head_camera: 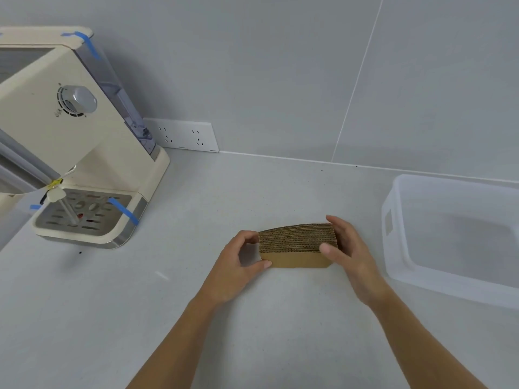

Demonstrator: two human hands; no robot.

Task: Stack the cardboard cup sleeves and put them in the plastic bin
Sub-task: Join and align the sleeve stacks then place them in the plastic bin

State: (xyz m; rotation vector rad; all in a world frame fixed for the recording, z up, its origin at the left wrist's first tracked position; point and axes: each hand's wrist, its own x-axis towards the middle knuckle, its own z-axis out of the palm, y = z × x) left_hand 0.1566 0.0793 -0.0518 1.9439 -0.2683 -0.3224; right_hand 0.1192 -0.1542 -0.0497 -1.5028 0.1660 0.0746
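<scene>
A stack of several brown cardboard cup sleeves [296, 244] stands on edge on the grey counter, its corrugated edges facing up. My left hand [238, 262] grips the stack's left end, thumb in front and fingers behind. My right hand [346, 254] clasps the right end the same way. The translucent plastic bin [393, 248] sits to the right of the stack, a short gap from my right hand, and nothing shows inside it.
A cream espresso machine [70, 141] with blue tape strips and a drip tray stands at the left. A white double wall socket [185, 136] is behind it on the grey tiled wall. Bare counter [252, 332] lies around my forearms.
</scene>
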